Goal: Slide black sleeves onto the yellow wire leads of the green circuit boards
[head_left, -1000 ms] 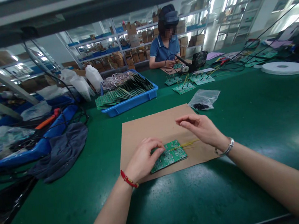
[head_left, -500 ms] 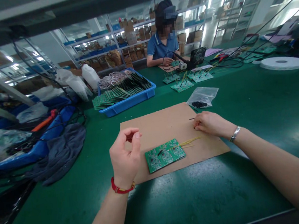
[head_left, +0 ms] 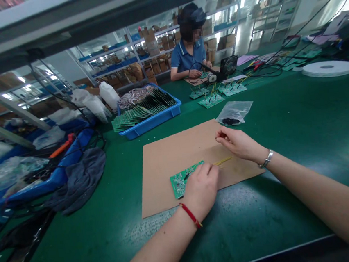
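Green bench [head_left: 302,143]; cardboard sheet [head_left: 164,154]; stocked shelving [head_left: 135,52] behind. Left hand [head_left: 202,188] over circuit board [head_left: 177,185], right hand [head_left: 239,143] curled; both grasps indeterminable.

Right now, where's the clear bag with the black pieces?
In the head view, the clear bag lies on the green table, right of centre, by the far right corner of the cardboard, just beyond your right hand.

Crumpled dark cloth [head_left: 82,179], white bottle [head_left: 108,95], flat white reel [head_left: 329,68], co-worker [head_left: 188,59] in blue shirt
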`<action>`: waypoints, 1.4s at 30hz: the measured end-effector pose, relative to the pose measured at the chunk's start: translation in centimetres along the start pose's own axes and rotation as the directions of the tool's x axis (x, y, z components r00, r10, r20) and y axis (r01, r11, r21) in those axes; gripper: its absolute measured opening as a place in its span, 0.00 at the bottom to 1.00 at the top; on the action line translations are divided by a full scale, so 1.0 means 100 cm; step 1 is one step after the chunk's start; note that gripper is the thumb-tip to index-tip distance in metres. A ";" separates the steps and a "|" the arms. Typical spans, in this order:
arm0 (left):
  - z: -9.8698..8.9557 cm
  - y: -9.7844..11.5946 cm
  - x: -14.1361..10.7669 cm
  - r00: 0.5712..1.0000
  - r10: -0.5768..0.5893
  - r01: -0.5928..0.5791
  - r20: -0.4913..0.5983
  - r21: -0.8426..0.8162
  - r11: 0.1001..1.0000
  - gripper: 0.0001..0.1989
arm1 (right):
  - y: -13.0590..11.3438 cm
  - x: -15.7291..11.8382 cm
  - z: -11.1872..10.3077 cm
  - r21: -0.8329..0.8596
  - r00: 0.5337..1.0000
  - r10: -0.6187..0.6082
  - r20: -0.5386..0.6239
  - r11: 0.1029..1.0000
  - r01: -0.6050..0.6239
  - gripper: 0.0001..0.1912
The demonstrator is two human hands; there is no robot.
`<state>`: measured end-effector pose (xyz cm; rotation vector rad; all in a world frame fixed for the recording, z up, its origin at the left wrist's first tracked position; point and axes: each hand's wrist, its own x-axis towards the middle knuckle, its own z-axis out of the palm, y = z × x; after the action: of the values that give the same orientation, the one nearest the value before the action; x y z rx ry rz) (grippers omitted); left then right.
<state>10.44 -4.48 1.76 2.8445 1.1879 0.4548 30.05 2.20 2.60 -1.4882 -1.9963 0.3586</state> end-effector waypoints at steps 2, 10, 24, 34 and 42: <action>-0.001 -0.008 0.012 0.989 -0.117 0.113 0.087 0.052 0.992 0.07 | -0.010 -0.004 0.006 0.213 1.000 0.029 0.004 0.977 -0.029 0.07; -0.016 -0.011 0.009 0.907 -0.385 0.338 0.169 0.249 0.907 0.09 | -0.021 -0.015 0.026 0.580 0.994 0.058 0.091 0.808 -0.101 0.11; -0.005 -0.023 0.027 0.953 -0.235 0.230 0.190 0.052 0.972 0.08 | -0.009 -0.034 0.053 0.675 0.989 0.134 -0.059 0.735 -0.060 0.08; 0.008 -0.027 0.029 0.974 -0.106 0.066 0.200 0.196 0.978 0.08 | -0.007 -0.031 0.054 0.720 0.972 0.224 -0.072 0.685 -0.105 0.10; 0.009 -0.030 0.015 0.987 -0.110 0.086 0.114 0.196 0.977 0.08 | -0.002 -0.026 0.054 0.844 0.945 0.318 -0.072 0.525 -0.112 0.13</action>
<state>9.66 -1.23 0.90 2.8994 1.4111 0.1646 27.03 0.47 -2.25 -1.0460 -1.1296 1.0444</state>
